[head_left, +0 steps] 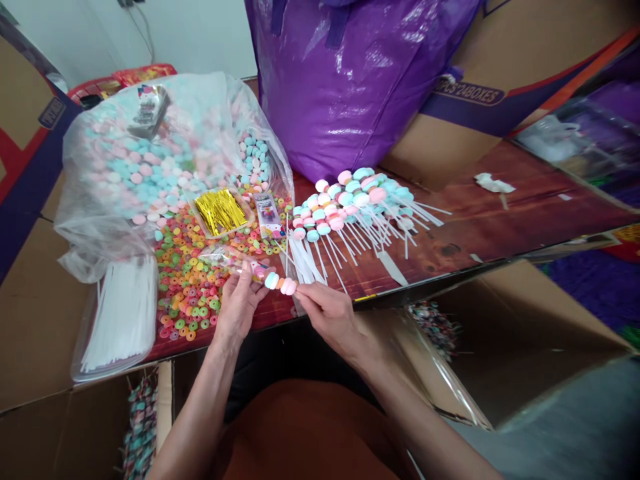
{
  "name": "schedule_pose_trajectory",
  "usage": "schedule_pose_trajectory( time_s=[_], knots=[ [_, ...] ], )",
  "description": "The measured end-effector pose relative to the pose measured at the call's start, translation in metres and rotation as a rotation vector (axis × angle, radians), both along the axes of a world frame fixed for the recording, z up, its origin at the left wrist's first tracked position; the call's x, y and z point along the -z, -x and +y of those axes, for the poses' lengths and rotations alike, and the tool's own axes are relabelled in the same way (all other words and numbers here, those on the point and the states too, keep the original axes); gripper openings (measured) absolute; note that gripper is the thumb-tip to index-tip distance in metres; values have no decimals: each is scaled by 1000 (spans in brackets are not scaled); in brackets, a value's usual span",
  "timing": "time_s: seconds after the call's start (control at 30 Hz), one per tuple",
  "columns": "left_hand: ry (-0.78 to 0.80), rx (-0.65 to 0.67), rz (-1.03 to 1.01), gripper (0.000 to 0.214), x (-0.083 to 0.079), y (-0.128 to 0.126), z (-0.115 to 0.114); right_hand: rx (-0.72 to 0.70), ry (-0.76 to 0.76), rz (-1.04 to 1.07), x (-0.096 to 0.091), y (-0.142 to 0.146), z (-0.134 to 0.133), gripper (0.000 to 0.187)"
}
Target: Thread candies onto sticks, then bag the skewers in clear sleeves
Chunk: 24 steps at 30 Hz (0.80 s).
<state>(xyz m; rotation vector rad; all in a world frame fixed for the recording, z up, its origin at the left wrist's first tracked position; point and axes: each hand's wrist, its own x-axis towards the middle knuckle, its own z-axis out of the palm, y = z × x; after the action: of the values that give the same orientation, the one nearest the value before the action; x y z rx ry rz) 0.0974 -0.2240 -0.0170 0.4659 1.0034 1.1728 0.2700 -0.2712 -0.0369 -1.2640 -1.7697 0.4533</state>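
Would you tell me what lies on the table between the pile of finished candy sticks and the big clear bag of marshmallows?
In the head view, between the finished candy sticks and the clear marshmallow bag lie gold twist ties, a small printed packet and loose colourful ring candies.

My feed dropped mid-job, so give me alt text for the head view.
Both hands hold a marshmallow skewer over a table edge: the left hand at its wrapper end, the right hand pinching the stick. Behind lie a pile of finished skewers, loose ring candies, gold twist ties and a purple bag.
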Motion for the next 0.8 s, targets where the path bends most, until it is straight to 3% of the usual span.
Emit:
schedule_pose_trajectory(
  time_s=[0.1,0.23,0.8],
  knots=[
    [-122,-64,-76,43,-5,1,1,-7,39,109,-2,4,-1,20],
    [-174,-44,-121,36,-5,3,1,-19,149,186,-6,8,-2,19],
    [-85,-33,37,37,13,14,2,-163,482,157,-12,1,1,29]
  ],
)
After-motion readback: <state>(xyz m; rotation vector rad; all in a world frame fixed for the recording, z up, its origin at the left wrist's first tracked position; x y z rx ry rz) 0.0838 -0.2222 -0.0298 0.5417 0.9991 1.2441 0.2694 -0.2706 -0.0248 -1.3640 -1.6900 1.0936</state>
